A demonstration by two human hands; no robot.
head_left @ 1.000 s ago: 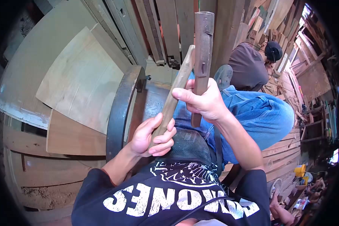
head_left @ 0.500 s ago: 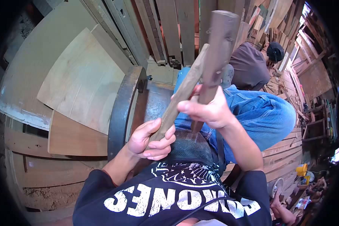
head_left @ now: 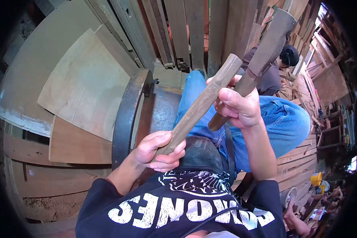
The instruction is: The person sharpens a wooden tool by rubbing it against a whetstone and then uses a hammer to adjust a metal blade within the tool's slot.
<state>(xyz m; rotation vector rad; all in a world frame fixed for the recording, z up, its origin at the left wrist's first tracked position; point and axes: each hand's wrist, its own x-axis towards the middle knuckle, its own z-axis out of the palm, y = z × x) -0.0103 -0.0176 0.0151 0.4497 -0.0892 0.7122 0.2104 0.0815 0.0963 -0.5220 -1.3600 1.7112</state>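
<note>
My left hand (head_left: pixel 158 152) is closed around the lower end of a round, light brown wooden stick (head_left: pixel 202 105), which slants up to the right over my lap. My right hand (head_left: pixel 242 109) grips a darker wooden mallet (head_left: pixel 270 45) by its narrow handle, thumb in front. The mallet looks cut from one piece, with a thick, long head pointing up and right, and the handle's end shows below the hand. Some right fingertips show behind the upper part of the stick, overlapping it in this view.
A dark, curved-edged chair or bench (head_left: pixel 125 115) stands to my left, beside leaning plywood sheets (head_left: pixel 87 87). Wooden boards (head_left: pixel 194 31) stand upright ahead. Another person (head_left: pixel 260 65) in a dark cap crouches beyond my knee (head_left: pixel 293 119). A yellow object (head_left: pixel 316 179) lies at far right.
The mallet has swung right and away from the stick with my right hand. The stick has tilted a little to the right, its top end now showing. My left hand stays nearly in place.
</note>
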